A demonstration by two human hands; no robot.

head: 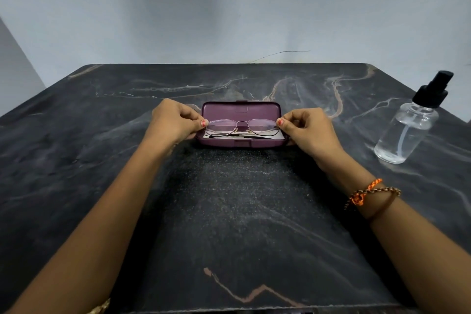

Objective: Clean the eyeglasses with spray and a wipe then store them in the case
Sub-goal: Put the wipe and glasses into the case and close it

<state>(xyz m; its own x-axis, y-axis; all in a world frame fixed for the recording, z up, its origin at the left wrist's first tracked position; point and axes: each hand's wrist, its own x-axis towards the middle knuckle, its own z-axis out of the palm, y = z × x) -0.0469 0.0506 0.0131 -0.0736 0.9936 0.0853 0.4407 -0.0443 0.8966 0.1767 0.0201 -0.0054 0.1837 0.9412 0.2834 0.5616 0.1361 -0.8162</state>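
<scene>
Left fingers: the left hand [173,120] has thumb and forefinger pinched on the left end of the eyeglasses [240,128]; the other fingers curl loosely under the palm.
Right fingers: the right hand [309,130] mirrors it, thumb and forefinger pinched on the right end of the frame, remaining fingers curled in.
Eyeglasses: thin metal frame with clear lenses, temples folded, spanning from one pinch to the other; they sit low in the case, over a pale wipe [270,136]. Whether the frame rests on it cannot be told.
Case: the purple case [242,144] lies open directly under the fingertips, its lid raised on the far side of them, its front wall on the near side.
Spray bottle: the clear spray bottle [405,132] with a black pump top stands well to the right of the right fingers, apart from the case.
Wrist: braided orange and brown bracelets [369,192] circle the right wrist, behind the hand.
Table: dark marbled table [76,160] beneath everything.
</scene>
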